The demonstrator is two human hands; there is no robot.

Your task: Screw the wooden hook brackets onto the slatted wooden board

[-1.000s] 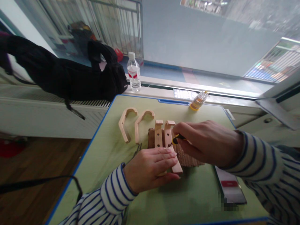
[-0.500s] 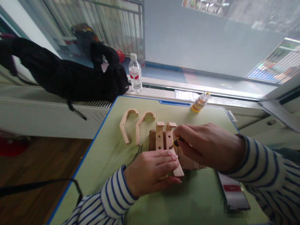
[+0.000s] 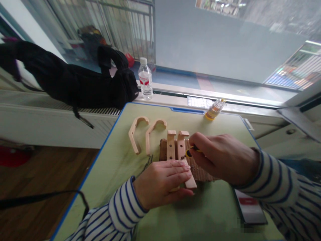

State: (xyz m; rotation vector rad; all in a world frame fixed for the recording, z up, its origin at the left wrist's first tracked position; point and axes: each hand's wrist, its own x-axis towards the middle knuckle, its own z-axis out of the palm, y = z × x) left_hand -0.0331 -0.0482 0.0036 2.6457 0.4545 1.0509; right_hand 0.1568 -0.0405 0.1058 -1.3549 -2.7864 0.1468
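Two pale wooden hooks lie side by side across a brown wooden board, with dark holes along their length. My left hand presses over their lower ends, fingers across them and thumb at the near side. The lower part of the right-hand hook sticks out past my fingers. My right hand is closed round a yellow-and-black screwdriver, held beside that hook. Most of the screwdriver is hidden in my fist, and I cannot tell where its tip is.
Two loose wooden hooks lie left on the green table. A small bottle of amber liquid stands at the back right. A phone lies by my right sleeve. On the sill are a water bottle and a black bag.
My right hand has shifted very slightly and its wrist has turned a little, still round the screwdriver. My left hand and the wooden pieces stay in place.
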